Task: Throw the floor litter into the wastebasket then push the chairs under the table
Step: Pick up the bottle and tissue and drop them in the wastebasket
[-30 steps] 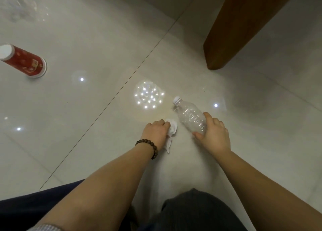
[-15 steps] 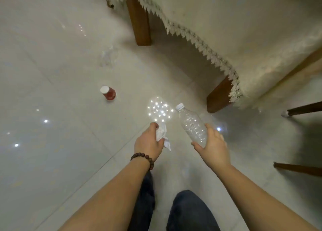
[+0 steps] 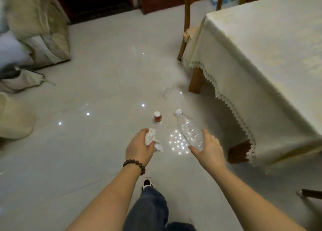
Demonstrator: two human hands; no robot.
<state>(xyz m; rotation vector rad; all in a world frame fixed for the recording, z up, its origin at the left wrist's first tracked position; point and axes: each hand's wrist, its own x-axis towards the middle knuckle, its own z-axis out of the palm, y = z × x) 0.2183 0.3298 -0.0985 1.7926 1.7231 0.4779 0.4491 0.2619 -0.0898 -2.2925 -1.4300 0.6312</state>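
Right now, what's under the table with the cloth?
Two wooden legs show below the tablecloth, above bare floor; the cloth hides everything deeper under the table.

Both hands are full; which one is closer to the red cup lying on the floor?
Left. The left hand, gripping crumpled white tissue, hangs just below the red paper cup; the right hand holds the clear plastic bottle further right.

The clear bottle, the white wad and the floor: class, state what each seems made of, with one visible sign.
Clear bottle with white cap, in the right hand: thin transparent plastic, ribbed and glossy. Crumpled white wad, in the left hand: probably tissue paper, matte with soft creases. Pale floor: likely polished ceramic tile, mirroring ceiling lights, with thin joint lines.
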